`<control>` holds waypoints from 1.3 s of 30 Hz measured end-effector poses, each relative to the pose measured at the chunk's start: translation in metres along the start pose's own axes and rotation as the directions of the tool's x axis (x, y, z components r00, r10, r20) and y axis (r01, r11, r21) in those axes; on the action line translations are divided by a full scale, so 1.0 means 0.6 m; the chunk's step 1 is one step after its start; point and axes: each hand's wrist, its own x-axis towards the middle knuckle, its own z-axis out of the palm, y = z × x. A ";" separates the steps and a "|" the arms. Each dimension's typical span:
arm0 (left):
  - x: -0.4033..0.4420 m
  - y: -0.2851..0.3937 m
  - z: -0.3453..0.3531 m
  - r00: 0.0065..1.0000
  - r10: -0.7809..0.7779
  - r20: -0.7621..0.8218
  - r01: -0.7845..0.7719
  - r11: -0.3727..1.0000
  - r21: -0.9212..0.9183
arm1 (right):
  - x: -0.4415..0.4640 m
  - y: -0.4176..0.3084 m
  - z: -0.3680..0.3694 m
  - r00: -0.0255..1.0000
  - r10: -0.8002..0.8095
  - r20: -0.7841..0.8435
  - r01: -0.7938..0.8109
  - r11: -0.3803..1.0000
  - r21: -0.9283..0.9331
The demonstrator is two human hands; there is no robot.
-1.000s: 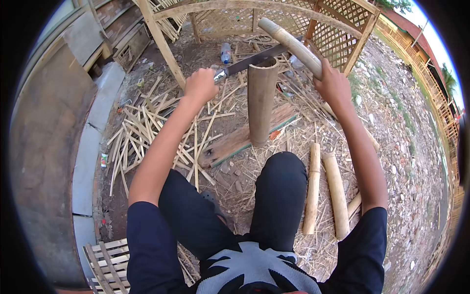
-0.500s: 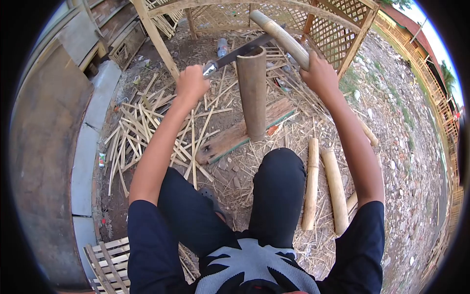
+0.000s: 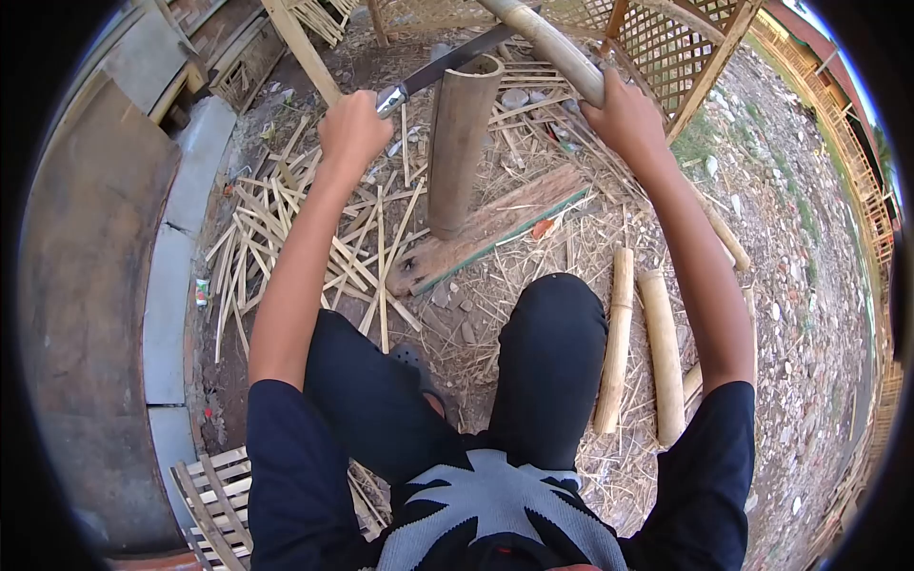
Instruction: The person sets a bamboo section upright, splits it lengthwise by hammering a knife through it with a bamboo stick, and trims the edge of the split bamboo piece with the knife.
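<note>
My left hand (image 3: 350, 133) is closed round the handle of a large knife (image 3: 447, 67), its long dark blade pointing up and right. My right hand (image 3: 624, 116) grips the near end of a pale bamboo stick (image 3: 547, 43), which slants up and left across the far part of the blade. Below the blade a thick hollow bamboo section (image 3: 462, 147) stands slightly tilted, its lower end at the left part of a worn wooden board (image 3: 505, 219). The blade passes by its top rim; whether it touches is unclear.
Split bamboo strips (image 3: 271, 228) lie heaped to the left. Bamboo pieces (image 3: 617, 343) rest on the ground by my right knee. A lattice bamboo frame (image 3: 666, 57) stands ahead, rubble (image 3: 790, 314) spreads to the right, and a brown panel (image 3: 95, 314) is at far left.
The bamboo section has shifted left along the board and leans more. My left hand and the knife have moved up and left; the bamboo stick is slightly higher in view.
</note>
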 end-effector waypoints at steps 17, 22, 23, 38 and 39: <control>-0.074 -0.057 -0.030 0.999 0.037 0.023 -0.038 0.999 0.016 | -0.014 -0.028 -0.007 1.000 -0.023 0.022 0.022 0.999 0.045; -0.086 -0.050 -0.048 0.999 0.031 0.043 -0.033 0.999 0.035 | -0.021 -0.033 -0.002 0.999 -0.034 0.019 0.033 0.999 0.042; -0.087 -0.055 -0.046 0.999 0.027 0.034 -0.027 1.000 0.002 | -0.021 -0.035 -0.006 0.999 -0.033 0.016 0.032 0.999 0.041; -0.043 -0.036 -0.009 0.998 -0.064 -0.018 0.061 0.993 -0.103 | -0.022 -0.014 -0.016 0.999 0.035 0.008 -0.035 0.995 0.098; -0.043 -0.036 -0.011 0.998 -0.058 -0.016 0.056 0.993 -0.105 | -0.023 -0.011 -0.018 0.999 0.048 0.016 -0.050 0.993 0.103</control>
